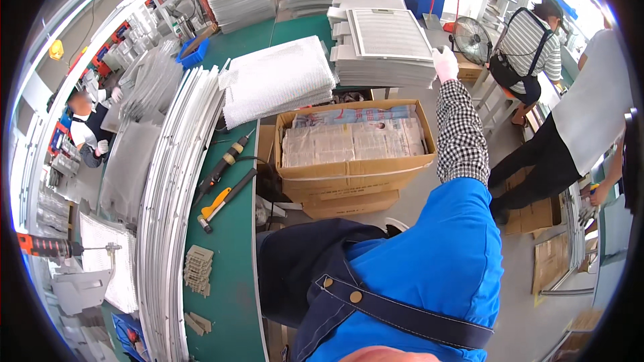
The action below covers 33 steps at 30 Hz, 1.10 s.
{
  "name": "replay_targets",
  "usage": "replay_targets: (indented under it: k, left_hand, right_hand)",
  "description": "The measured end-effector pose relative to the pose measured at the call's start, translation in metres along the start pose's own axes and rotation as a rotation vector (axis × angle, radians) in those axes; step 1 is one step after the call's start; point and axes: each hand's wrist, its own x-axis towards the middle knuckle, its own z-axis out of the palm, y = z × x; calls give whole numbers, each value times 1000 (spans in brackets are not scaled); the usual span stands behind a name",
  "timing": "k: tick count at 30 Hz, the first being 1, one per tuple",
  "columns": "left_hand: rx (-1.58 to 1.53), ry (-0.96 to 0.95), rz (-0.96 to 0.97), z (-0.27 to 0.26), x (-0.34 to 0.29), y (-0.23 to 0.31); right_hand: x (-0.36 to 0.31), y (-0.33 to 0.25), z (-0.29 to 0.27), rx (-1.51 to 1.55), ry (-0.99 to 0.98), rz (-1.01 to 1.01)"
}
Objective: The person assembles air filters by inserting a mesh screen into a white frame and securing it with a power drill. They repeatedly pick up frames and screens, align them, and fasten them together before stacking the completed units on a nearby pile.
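My right hand (445, 65), in a white glove, reaches out to the far right and grips the right edge of a framed mesh panel (391, 35). This light panel with a pale rim lies tilted on top of a stack of mesh sheets (382, 70) on the green table. My left hand is out of view. Left of the stack sits a pile of silvery mesh sheets (278, 80). Below both, an open cardboard box (355, 177) holds plastic-wrapped bundles (349, 144).
The green table (231, 248) carries long metal strips (181, 181), a power screwdriver (221, 167), a hammer (227, 200) and small beige parts (198, 269). A standing fan (471, 40) is beyond my hand. Co-workers are at the right (577, 114) and left (87, 124).
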Motion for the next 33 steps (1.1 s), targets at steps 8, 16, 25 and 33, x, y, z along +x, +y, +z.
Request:
replay_targets:
  k: [8, 16, 25, 33]
  left_hand:
    - [-479, 580, 34, -101, -14, 132]
    - [-769, 597, 292, -99, -4, 244]
    - [-1088, 274, 495, -111, -8, 348]
    - [-1164, 124, 676, -114, -9, 378]
  right_hand:
    - [26, 22, 42, -259, -224, 150]
    - [41, 61, 58, -202, -170, -42]
    - [29, 54, 48, 28, -124, 87]
    - [63, 81, 40, -119, -125, 116]
